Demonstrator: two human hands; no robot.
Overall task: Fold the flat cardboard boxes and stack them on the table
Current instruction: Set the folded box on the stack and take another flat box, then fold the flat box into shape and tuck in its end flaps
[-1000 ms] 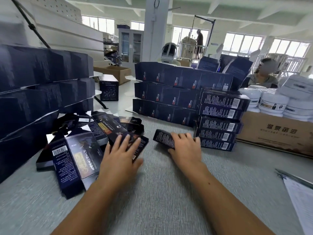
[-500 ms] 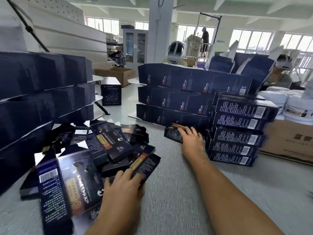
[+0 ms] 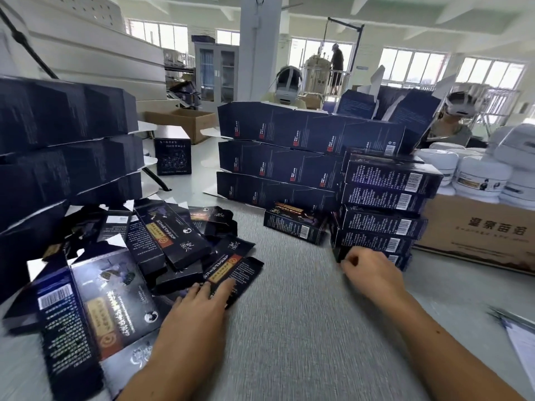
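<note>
Stack part-built, flat pile unfolded; left hand laid flat on pile; right hand fingers curled, hold unclear.

I worked in a packing workshop on a factory floor. Folded cartons stood stacked on my grey table beside a heap of flat cartons. White jars sat on a brown shipping box. Behind rose a concrete pillar, a steel vessel, a metal cabinet and long windows.
</note>
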